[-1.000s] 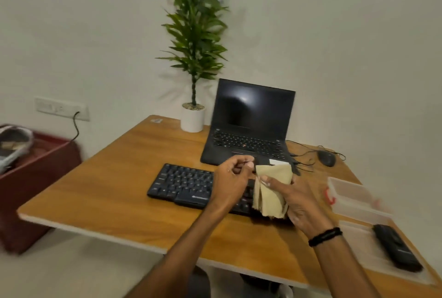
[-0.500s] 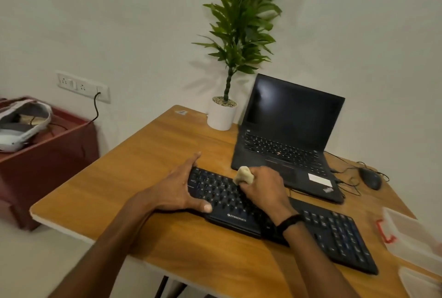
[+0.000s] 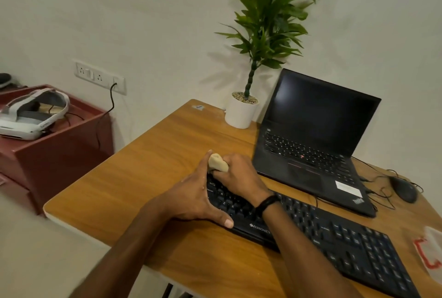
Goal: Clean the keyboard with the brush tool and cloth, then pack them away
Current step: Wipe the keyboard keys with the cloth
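The right hand (image 3: 241, 175) clutches the bunched cloth (image 3: 217, 163), pressing it onto the keyboard (image 3: 334, 235) at its far-left keys. The left hand (image 3: 196, 199) braces the keyboard's left end, fingers straight, thumb on its front edge.

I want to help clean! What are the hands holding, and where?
The right hand grips the bunched cloth, one end poking out. The left hand rests against the left end of the keyboard.

Counts at the one desk (image 3: 148, 154)
Two hands, left hand (image 3: 193, 198) and right hand (image 3: 239, 175); one cloth (image 3: 218, 163), one keyboard (image 3: 334, 233), one laptop (image 3: 311, 135), one mouse (image 3: 404, 188), one potted plant (image 3: 241, 113), one headset (image 3: 33, 115), one red cabinet (image 3: 62, 154), one socket plate (image 3: 100, 77), one wristband (image 3: 270, 202)
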Action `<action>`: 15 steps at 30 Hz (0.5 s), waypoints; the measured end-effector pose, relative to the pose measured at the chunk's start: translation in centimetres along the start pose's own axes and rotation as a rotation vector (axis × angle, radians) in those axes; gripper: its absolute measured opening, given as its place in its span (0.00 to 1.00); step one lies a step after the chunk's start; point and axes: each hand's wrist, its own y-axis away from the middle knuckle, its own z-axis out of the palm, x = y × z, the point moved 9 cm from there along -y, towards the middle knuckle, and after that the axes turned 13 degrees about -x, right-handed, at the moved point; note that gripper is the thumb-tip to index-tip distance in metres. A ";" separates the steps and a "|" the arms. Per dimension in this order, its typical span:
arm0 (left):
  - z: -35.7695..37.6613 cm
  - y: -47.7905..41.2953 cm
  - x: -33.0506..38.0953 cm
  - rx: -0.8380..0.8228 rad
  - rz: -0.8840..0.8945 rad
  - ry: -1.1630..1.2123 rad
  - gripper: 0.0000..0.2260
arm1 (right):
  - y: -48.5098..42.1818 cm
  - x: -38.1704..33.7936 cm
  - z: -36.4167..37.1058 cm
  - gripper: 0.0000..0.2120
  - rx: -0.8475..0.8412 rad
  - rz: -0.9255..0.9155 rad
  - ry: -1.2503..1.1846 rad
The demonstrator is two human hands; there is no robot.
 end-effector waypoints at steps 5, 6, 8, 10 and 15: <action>0.0 0.4 -0.1 -0.009 -0.015 -0.003 0.72 | 0.7 0.4 -1.6 0.02 -0.023 -0.002 0.036; 0.0 0.4 -0.2 -0.023 -0.015 -0.013 0.72 | 1.3 1.0 -2.5 0.03 0.028 0.028 0.059; -0.1 0.6 -0.4 -0.049 -0.015 -0.025 0.72 | 2.6 2.3 -3.5 0.02 0.062 0.114 0.123; 0.0 0.7 -0.6 -0.071 -0.015 -0.050 0.73 | 3.4 3.4 -3.2 0.05 0.018 0.199 0.178; -0.5 1.0 -0.5 -0.036 -0.030 -0.113 0.72 | 2.8 2.0 -2.0 0.09 0.078 0.158 0.193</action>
